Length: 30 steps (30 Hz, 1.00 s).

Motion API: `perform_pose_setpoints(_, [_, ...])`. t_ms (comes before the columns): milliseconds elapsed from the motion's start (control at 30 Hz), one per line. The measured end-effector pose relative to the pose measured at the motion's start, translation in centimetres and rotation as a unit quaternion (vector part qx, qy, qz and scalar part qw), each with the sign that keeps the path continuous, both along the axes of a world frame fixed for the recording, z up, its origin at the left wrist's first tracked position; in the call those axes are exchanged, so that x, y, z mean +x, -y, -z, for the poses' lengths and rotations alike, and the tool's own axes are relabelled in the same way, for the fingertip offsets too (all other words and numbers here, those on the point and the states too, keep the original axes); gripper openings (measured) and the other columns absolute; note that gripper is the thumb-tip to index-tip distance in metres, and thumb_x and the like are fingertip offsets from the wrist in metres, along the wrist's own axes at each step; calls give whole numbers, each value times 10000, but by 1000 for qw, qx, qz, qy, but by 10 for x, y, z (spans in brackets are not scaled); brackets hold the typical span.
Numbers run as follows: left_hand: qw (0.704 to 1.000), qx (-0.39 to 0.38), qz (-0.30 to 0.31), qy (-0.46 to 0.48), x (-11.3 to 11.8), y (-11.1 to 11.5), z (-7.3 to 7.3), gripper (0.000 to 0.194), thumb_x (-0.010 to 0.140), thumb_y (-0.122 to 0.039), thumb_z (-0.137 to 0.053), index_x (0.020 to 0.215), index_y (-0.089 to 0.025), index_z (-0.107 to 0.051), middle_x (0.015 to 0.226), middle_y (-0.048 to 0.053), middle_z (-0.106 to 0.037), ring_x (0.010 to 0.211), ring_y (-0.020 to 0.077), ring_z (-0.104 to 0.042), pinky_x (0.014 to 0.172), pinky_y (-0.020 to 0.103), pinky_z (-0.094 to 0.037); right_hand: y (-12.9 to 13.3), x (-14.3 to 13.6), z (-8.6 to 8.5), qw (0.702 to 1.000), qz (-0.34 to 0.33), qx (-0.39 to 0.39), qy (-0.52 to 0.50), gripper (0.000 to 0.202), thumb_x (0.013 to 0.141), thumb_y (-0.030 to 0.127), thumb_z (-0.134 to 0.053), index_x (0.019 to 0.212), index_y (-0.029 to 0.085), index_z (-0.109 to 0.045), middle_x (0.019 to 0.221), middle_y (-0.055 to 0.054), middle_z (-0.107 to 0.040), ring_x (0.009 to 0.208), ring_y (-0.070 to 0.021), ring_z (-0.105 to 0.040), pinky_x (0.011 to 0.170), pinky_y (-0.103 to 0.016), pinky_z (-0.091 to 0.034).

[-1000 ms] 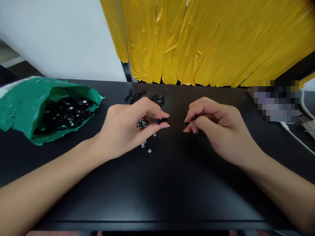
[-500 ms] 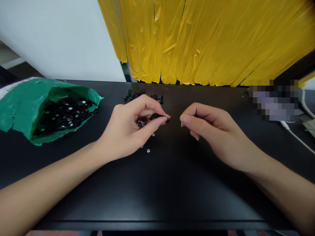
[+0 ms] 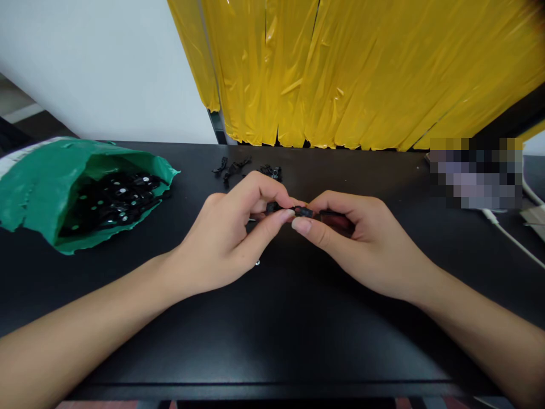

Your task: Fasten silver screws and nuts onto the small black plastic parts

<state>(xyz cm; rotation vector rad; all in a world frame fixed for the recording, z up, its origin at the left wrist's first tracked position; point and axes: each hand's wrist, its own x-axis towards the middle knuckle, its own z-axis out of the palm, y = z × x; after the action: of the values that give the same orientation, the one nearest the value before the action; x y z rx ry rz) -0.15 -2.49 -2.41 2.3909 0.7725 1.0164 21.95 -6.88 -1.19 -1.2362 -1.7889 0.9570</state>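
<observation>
Between my two hands, above the middle of the dark table point(image 3: 272, 335), is a small black plastic part point(image 3: 303, 212). My left hand point(image 3: 238, 227) pinches its left side with thumb and forefinger. My right hand point(image 3: 361, 244) closes thumb and fingers on its right end. The part's exact kind is too small and too covered to tell. A tiny silvery ring-like piece point(image 3: 257, 263) shows just below my left hand, partly hidden by it. Beyond my fingers lie several loose black plastic pieces point(image 3: 233, 169) on the table.
On the left lies an open green plastic bag point(image 3: 38, 187) full of black pieces with pale round spots. At the right rear is a blurred-out object point(image 3: 477, 176) with a white cable point(image 3: 515, 241). Yellow plastic sheeting point(image 3: 340, 74) and a white panel point(image 3: 110, 68) stand behind.
My right hand has moved left to meet my left hand and now grips the black part too. The left hand has shifted slightly right and covers more of the small silvery pieces.
</observation>
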Motion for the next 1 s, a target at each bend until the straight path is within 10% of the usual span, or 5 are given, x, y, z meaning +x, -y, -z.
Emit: perform_pose_setpoints(1000, [992,-78,18,93,-1,-7,-6,199,933,-147,-705,1124,-198,-731,971,14,-827,658,119,-784,664,184,-656,-4,6,0,996,-29,-72,-32,202,1032,347,-599,1095,249,-764,850,-7,-656,677,-144,-508,546,-263,-367])
